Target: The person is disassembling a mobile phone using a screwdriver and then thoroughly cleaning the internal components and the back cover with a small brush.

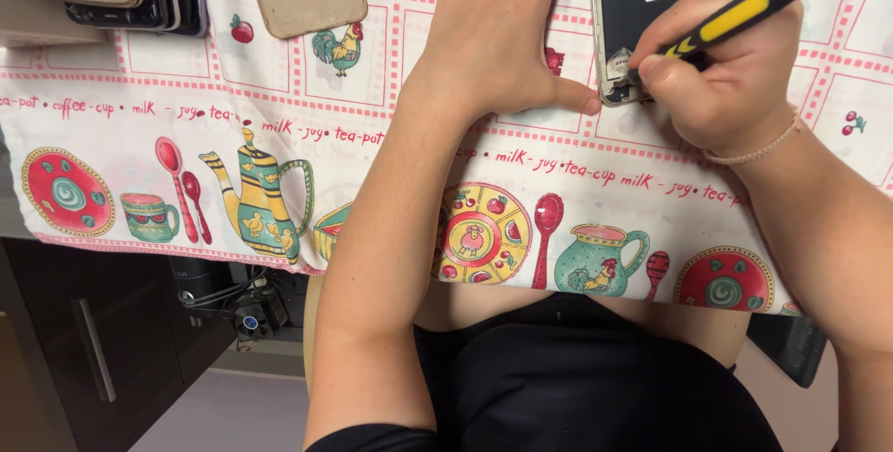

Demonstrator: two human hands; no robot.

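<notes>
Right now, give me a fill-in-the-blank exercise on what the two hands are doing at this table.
1. The right hand grips a black and ____ screwdriver.
2. The screwdriver's tip meets the lower end of an opened ____, which lies with its back cover off.
3. The left hand lies ____ on the patterned tablecloth, palm down, thumb beside the opened phone.
4. A beaded ____ circles the right wrist.

Missing words: yellow; phone; flat; bracelet

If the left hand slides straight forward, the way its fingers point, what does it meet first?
As far as the picture shows, nothing: the left hand lies flat on the tablecloth, and its fingertips leave the top edge. The open phone stays beside it.
</notes>
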